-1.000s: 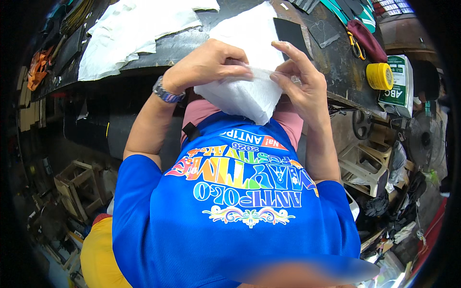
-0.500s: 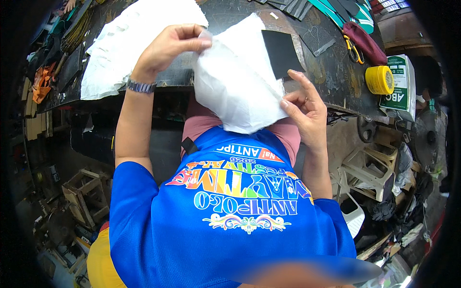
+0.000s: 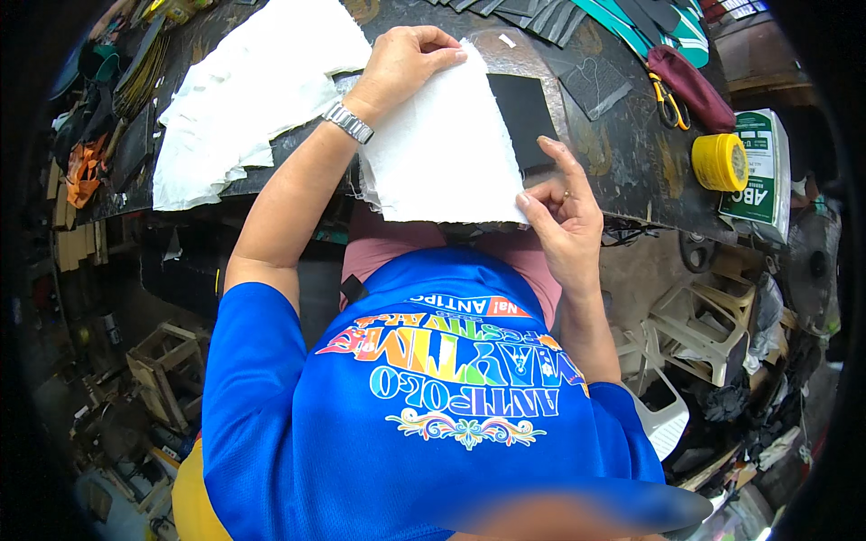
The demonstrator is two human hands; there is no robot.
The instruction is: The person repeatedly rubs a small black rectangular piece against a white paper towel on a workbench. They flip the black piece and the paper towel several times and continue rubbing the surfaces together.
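A thin white sheet, which looks like cloth, lies over the table's near edge in front of me, its near edge fairly straight. At its far right corner my left hand pinches the edge between thumb and fingers. My right hand holds the near right corner by the thumb, the index finger raised off it. Partly under the sheet's right side is a flat black piece. More white sheets, with ragged edges, lie left of my left hand.
Along the right of the dark table are yellow-handled scissors, a maroon pouch, a yellow tub and a green-and-white can. Dark strips lie at the back. White plastic stools stand on the floor at right.
My left hand has moved right and away from me, to the sheet's far right corner. The sheet, curled up and lifted before, now lies flatter. My right hand stays near the same corner.
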